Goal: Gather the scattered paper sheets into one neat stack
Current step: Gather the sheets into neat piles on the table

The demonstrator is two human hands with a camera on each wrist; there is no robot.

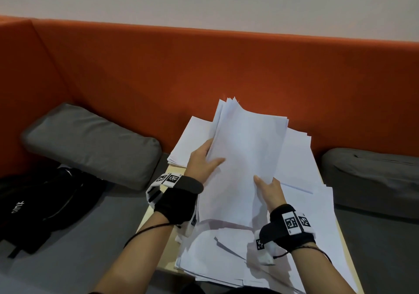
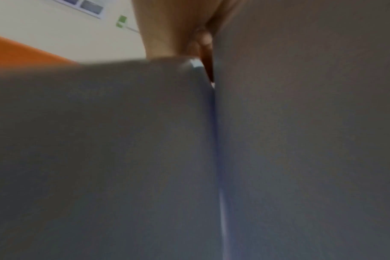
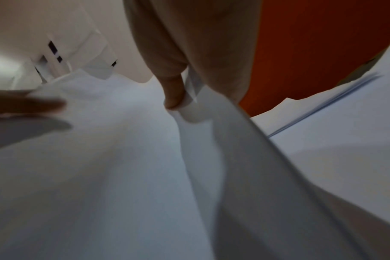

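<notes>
You've got a bundle of sheets lifted over the loose paper sheets on the table — left hand pinching the left edge, right hand pinching the lower corner. Light, floppy, slippery stuff (it'll fan out), so grip both long edges. No containers in sight.

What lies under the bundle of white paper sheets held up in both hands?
Under the bundle of white paper sheets, gripped by the left hand and right hand, more loose white sheets lie overlapping on the pale wooden table. The tabletop directly beneath stays covered.
</notes>
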